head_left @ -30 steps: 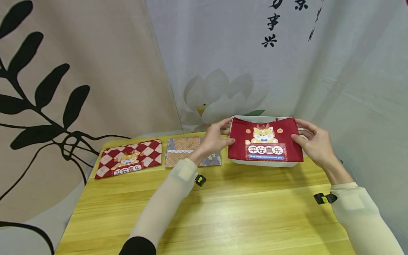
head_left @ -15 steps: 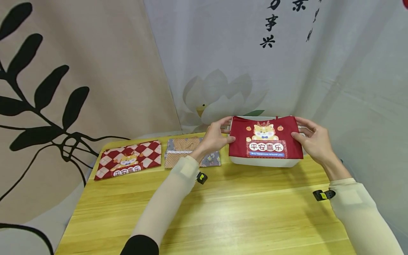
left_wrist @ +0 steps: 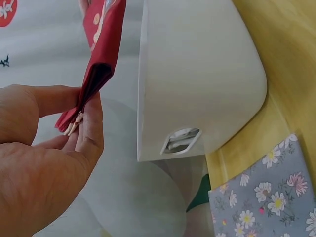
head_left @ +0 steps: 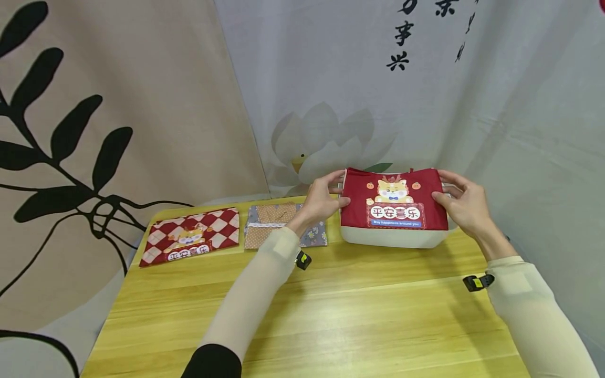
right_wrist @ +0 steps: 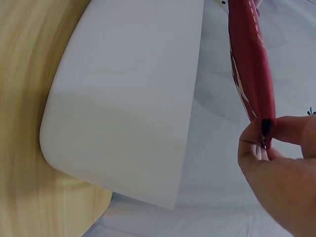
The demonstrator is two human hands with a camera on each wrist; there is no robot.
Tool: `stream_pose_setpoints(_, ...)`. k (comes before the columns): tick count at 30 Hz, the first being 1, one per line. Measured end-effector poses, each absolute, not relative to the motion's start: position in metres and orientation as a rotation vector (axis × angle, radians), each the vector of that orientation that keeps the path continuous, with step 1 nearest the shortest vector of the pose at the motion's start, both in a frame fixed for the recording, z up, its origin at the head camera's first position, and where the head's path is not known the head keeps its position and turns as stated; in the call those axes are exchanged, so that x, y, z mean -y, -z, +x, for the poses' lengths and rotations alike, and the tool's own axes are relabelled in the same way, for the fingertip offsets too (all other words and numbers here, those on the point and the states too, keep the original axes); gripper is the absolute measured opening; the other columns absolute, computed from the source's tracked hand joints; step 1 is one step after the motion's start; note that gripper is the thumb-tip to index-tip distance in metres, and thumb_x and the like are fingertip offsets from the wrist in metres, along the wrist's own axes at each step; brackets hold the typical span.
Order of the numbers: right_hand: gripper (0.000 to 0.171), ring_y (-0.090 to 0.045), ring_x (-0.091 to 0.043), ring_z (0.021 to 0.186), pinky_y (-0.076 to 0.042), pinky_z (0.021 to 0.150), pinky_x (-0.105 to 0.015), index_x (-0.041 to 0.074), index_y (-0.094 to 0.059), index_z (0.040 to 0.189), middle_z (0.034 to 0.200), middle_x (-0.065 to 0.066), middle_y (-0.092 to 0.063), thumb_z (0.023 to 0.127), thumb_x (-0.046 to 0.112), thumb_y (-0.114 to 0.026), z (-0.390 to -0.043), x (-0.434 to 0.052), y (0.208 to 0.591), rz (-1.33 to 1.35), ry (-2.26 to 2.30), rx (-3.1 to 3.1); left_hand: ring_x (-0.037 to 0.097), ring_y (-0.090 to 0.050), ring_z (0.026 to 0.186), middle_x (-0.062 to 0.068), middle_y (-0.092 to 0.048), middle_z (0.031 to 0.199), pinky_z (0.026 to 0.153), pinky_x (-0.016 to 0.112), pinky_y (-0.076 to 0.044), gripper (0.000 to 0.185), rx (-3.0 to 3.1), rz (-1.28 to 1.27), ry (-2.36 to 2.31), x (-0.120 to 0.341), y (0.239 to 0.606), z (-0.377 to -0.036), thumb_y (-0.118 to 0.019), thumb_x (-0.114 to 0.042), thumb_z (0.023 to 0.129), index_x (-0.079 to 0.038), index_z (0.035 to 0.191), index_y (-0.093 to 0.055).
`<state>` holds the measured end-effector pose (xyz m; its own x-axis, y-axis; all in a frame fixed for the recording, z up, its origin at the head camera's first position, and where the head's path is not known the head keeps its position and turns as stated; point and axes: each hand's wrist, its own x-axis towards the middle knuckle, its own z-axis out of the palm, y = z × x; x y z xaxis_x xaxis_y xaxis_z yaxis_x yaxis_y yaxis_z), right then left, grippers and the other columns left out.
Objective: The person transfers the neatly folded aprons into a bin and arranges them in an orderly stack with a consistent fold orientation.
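Note:
A folded red cloth (head_left: 394, 199) printed with a cartoon animal and white characters hangs upright over a white tub (head_left: 394, 237) at the table's far right. My left hand (head_left: 322, 202) pinches its left edge between thumb and fingers. At the cloth's right edge, my right hand (head_left: 460, 202) pinches it the same way. In the left wrist view the red cloth (left_wrist: 101, 54) is seen edge-on beside the tub (left_wrist: 197, 74), held at my fingertips (left_wrist: 91, 113). From the right wrist, the cloth (right_wrist: 252, 69) stands above the tub (right_wrist: 128, 98), its corner nipped by my fingertips (right_wrist: 269, 131).
A red-and-white checked folded cloth (head_left: 191, 233) lies at the far left of the wooden table (head_left: 307, 315). A folded brown dotted and grey flowered cloth (head_left: 279, 223) lies beside it, partly behind my left wrist. Printed curtains (head_left: 118, 105) close off the back and sides.
Both hands have lifted the red cloth slightly, so more of the white tub's front shows below it.

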<state>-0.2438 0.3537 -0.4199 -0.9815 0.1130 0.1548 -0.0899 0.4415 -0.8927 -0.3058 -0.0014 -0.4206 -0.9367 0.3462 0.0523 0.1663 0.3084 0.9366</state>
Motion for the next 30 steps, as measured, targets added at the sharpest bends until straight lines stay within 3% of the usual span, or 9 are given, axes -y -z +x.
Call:
stream_pose_setpoints(4,0.064,-0.064,0.012,0.107,-0.064,0.082,-0.010,0.007,-0.045,0.173,0.163,-0.026,-0.054,0.113,0.012,-0.067,-0.248,-0.354,0.417,-0.028,-1.541,2.512,0.033,-0.070,0.143,0.011,-0.062,0.166,0.099,0.036,-0.071,0.080,-2.409,0.477,-1.710,0.000,0.422,-0.309,-0.080,0.001,0.102,-0.021,0.172,-0.050)
stream_pose_setpoints(15,0.064,-0.063,0.012,0.105,-0.063,0.081,-0.009,0.006,-0.044,0.173,0.159,-0.021,-0.056,0.112,0.007,-0.065,-0.260,-0.356,0.417,-0.047,-1.527,2.526,0.034,-0.072,0.141,0.014,-0.064,0.162,0.100,0.039,-0.071,0.072,-2.431,0.473,-1.743,-0.008,0.425,-0.313,-0.077,0.000,0.104,-0.015,0.170,-0.051)
stream_pose_setpoints(25,0.065,-0.062,0.011,0.106,-0.063,0.079,-0.009,0.005,-0.040,0.175,0.163,-0.034,-0.055,0.114,0.007,-0.061,-0.268,-0.358,0.416,-0.079,-1.552,2.541,0.030,-0.076,0.134,0.012,-0.070,0.154,0.099,0.038,-0.071,0.067,-2.506,0.423,-1.766,-0.017,0.434,-0.320,-0.080,0.000,0.102,-0.012,0.165,-0.059)
stream_pose_setpoints(30,0.065,-0.062,0.011,0.105,-0.063,0.079,-0.009,0.006,-0.040,0.175,0.162,-0.034,-0.056,0.114,0.007,-0.062,-0.271,-0.358,0.418,-0.110,-1.541,2.544,0.030,-0.076,0.134,0.013,-0.071,0.152,0.099,0.041,-0.071,0.062,-2.517,0.396,-1.784,-0.024,0.437,-0.322,-0.079,0.001,0.103,-0.012,0.161,-0.063)
